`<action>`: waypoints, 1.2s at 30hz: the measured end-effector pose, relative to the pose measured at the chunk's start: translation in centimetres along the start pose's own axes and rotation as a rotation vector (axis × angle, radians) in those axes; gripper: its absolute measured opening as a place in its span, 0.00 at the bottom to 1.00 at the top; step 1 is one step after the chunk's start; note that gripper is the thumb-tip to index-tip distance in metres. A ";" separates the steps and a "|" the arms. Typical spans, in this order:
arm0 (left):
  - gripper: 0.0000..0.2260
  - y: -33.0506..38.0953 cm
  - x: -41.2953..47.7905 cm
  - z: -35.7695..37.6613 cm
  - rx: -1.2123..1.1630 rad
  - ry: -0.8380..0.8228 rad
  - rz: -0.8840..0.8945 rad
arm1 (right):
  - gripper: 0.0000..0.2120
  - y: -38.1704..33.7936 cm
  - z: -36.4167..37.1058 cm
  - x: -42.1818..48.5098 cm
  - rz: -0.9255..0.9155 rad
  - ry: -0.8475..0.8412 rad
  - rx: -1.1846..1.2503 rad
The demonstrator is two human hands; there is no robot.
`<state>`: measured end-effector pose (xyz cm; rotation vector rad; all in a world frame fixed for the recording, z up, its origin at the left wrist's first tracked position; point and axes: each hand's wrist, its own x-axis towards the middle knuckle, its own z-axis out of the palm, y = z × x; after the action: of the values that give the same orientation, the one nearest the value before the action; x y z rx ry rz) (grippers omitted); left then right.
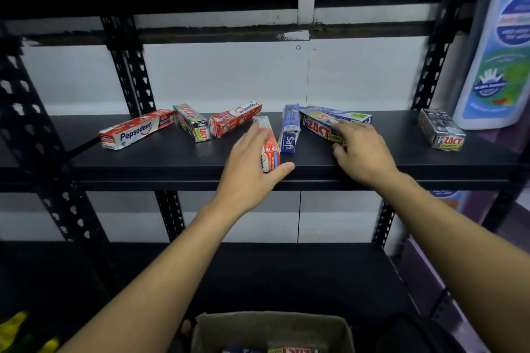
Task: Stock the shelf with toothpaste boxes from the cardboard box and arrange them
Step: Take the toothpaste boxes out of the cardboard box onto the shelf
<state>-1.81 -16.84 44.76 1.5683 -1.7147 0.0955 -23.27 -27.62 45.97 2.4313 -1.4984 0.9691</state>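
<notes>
From the head camera, the black shelf (172,157) carries a loose, crooked row of toothpaste cartons. The left hand (252,169) grips a red toothpaste box (269,143) lying end-on at the near edge: its fingers run along the box's left side and the thumb hooks round the near end. Just right of it lies a blue toothpaste box (289,132), also end-on. The right hand (364,152) holds a silver toothpaste box (319,129) that lies at a slant, fingers curled over its top and the thumb against its near side, though how firm that hold is I can't quite tell. Three more cartons lie to the left and one far to the right, beside a big white bottle (499,51). These cartons look light, stiff and smooth, so they should slide easily on the shelf. Their thin walls would dent under a hard squeeze, so a hold across the long sides suits them best. Near the bottom edge, the open cardboard box (200,332) shows the tops of a few cartons inside, cut off by the frame.
</notes>
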 end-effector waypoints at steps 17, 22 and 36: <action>0.21 -4.2 -12.2 3.7 0.279 -0.138 0.263 | 0.15 -3.9 7.3 -14.9 -0.182 -0.064 0.150; 0.19 -9.1 -17.9 8.6 0.291 -0.507 0.148 | 0.17 -2.1 13.1 -20.5 -0.160 -0.383 0.145; 0.21 -18.6 -34.4 21.9 0.092 -1.044 -0.261 | 0.18 1.2 25.0 -34.7 0.038 -1.107 0.157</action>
<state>0.78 -5.21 1.55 2.0702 -2.2231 -0.9376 -23.42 -12.39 5.95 3.2491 -1.7046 -0.4314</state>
